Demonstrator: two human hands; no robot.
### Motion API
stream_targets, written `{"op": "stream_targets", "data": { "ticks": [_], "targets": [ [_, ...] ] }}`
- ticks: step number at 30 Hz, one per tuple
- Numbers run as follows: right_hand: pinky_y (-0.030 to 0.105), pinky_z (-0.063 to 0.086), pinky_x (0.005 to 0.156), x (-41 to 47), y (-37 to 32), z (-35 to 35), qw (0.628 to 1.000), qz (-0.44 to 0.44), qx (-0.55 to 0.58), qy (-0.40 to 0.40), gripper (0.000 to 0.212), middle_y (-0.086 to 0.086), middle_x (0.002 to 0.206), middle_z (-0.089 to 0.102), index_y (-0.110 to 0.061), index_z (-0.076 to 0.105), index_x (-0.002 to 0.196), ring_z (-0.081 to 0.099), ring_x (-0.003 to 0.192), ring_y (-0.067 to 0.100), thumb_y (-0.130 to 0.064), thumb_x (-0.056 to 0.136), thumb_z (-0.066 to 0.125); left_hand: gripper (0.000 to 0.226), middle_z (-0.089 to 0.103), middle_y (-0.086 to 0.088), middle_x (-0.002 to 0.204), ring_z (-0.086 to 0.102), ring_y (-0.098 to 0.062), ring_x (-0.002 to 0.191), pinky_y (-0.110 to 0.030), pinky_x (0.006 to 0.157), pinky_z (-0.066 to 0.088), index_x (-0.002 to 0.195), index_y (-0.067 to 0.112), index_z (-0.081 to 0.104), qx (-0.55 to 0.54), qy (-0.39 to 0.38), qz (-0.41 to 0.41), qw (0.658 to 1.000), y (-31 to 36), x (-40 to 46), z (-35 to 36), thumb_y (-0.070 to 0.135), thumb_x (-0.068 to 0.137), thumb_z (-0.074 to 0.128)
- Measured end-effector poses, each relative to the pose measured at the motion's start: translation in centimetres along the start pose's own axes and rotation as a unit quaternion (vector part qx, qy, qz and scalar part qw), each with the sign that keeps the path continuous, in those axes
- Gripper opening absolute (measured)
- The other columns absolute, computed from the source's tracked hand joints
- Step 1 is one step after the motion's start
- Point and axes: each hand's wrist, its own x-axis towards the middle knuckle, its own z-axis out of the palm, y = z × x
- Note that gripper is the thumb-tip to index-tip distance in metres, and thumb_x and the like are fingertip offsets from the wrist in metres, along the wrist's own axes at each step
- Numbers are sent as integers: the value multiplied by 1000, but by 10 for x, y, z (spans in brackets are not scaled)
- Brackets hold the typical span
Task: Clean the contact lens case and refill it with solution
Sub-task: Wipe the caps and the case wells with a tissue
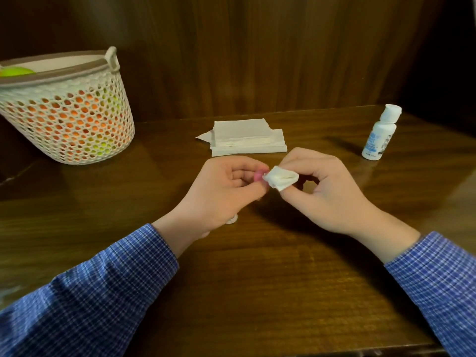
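Fingers [247, 173] of the left hand [221, 194] curl inward and pinch a small pink piece [258, 175], most likely a cap or half of the contact lens case, though too little of it shows to say which. Holding it at the fingertips leaves its open face turned toward the other hand, where it can be wiped. The right hand [324, 191] grips a wad of tissue [280, 178] between thumb and forefinger, bunched small so that, I judge, it can be pressed into the little cup; the wad touches the pink piece.

Taking the stack of tissues [247, 137] as the landmark, both hands work just in front of it, raised a little above the table [257, 279]. That keeps fresh sheets within easy reach behind the work. A small whitish round thing [231, 219] peeps out from under the left wrist, nearer the person than the stack; it may be another part of the case set aside for its turn, but it is mostly hidden.

To the right of the stack and well apart from it stands the solution bottle [381, 134], upright with its cap on, so I judge that the refill has not begun and cleaning is the step in hand. Far to the left of the stack sits a white perforated basket [69, 119], with orange and green colours showing through its holes, against the wooden wall.
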Motion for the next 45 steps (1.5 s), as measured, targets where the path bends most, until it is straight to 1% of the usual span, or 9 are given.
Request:
{"op": "stream_targets", "data": {
  "ticks": [8, 14, 19, 24, 28, 30, 34, 39, 45],
  "targets": [
    [20, 54, 73, -2, 0, 1, 999, 0, 35, 19, 19, -8, 96, 71, -21, 80, 105, 65, 95, 16, -26, 91, 69, 38, 76, -9, 119, 72, -30, 111, -33, 85, 63, 126, 5, 70, -163, -37, 25, 986, -2, -4, 0, 7, 87, 72],
    [27, 57, 74, -5, -3, 4, 993, 80, 86, -29, 16, -6, 88, 75, -26, 80, 98, 69, 87, 16, -33, 92, 67, 38, 80, -5, 106, 78, -24, 94, -43, 82, 65, 114, 12, 76, -68, 12, 68, 995, 4, -8, -1, 10, 77, 83],
    [28, 52, 65, 0, -2, -5, 878, 274, 368, -135, 22, 12, 69, 62, 7, 73, 95, 57, 64, 16, -14, 92, 69, 32, 79, 3, 98, 77, -21, 87, -42, 74, 66, 106, 19, 80, 44, 17, 114, 992, 7, -10, -7, 20, 75, 87],
    [26, 48, 59, 1, -5, -4, 801, 310, 490, -151, 16, 11, 70, 54, -2, 75, 95, 48, 62, 14, -16, 89, 70, 29, 80, 8, 93, 78, -19, 82, -41, 70, 66, 103, 28, 80, 54, 25, 106, 993, 11, -11, -7, 33, 75, 83],
    [27, 52, 69, -4, -6, 1, 955, 153, 247, -55, 13, 3, 81, 70, -16, 80, 99, 61, 74, 12, -23, 93, 70, 32, 81, -3, 88, 78, -20, 76, -31, 68, 65, 102, 17, 81, -32, 4, 26, 999, 11, -7, -6, 34, 75, 80],
    [30, 54, 72, -5, -5, 2, 994, 35, 101, -29, 13, -4, 85, 71, -18, 79, 99, 65, 82, 17, -18, 95, 67, 27, 79, -6, 87, 74, -17, 73, -27, 65, 63, 98, 14, 82, -112, -22, -19, 993, 11, -7, -4, 30, 76, 78],
    [29, 51, 69, -5, -3, 0, 997, -69, 26, -28, 12, 3, 88, 67, -8, 78, 95, 62, 83, 20, -13, 93, 67, 32, 74, -4, 87, 64, -8, 66, -17, 56, 53, 101, 6, 80, -245, -63, -106, 962, 13, -7, -1, 27, 78, 72],
    [31, 47, 63, -6, -1, 1, 969, -201, -143, -32, 11, 3, 89, 63, -9, 78, 97, 56, 78, 15, -18, 93, 74, 32, 67, 2, 77, 58, -6, 58, -13, 50, 48, 97, 11, 80, -224, -112, -182, 951, 19, -6, -6, 36, 79, 71],
    [30, 44, 59, -6, 0, 9, 962, -198, -183, -32, 11, 2, 82, 62, -9, 78, 86, 54, 72, 16, -18, 91, 77, 30, 63, -1, 75, 57, -7, 60, -13, 50, 51, 98, 8, 75, -239, -141, -259, 925, 20, -1, -14, 30, 78, 74]
  ]
}}
